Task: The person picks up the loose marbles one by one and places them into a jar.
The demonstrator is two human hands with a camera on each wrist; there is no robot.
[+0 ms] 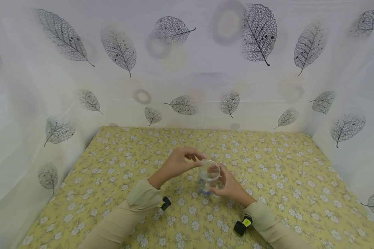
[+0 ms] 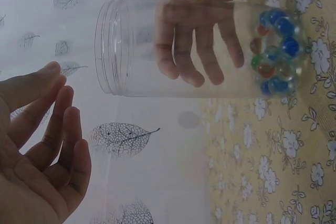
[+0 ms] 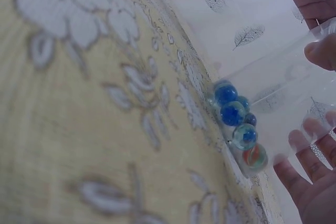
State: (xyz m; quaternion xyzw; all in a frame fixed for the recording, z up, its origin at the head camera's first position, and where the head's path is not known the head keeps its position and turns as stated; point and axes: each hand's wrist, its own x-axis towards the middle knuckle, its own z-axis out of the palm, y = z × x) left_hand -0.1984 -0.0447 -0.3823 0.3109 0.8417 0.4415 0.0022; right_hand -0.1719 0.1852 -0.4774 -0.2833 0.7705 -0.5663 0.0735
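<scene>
A clear lidless jar [image 1: 204, 181] with a threaded mouth [image 2: 108, 51] stands upright on the flowered cloth. Several glass marbles [image 2: 286, 43], mostly blue with some orange and green, lie at its bottom; the right wrist view shows these marbles [image 3: 232, 114] close up. My right hand [image 1: 232, 188] grips the jar's side, its thumb and spread fingers curled round the wall. Beside the mouth, my left hand [image 1: 178, 163] is raised with fingers loosely bent. In the left wrist view, thumb and index tips of the left hand [image 2: 44, 150] come close together, and nothing shows between them.
Yellow cloth with white flowers [image 1: 127, 148] covers the table. White sheets with leaf prints [image 1: 187, 76] hang behind and at both sides. A black strap device [image 1: 166, 203] is at the left wrist, another black device [image 1: 243, 224] at the right.
</scene>
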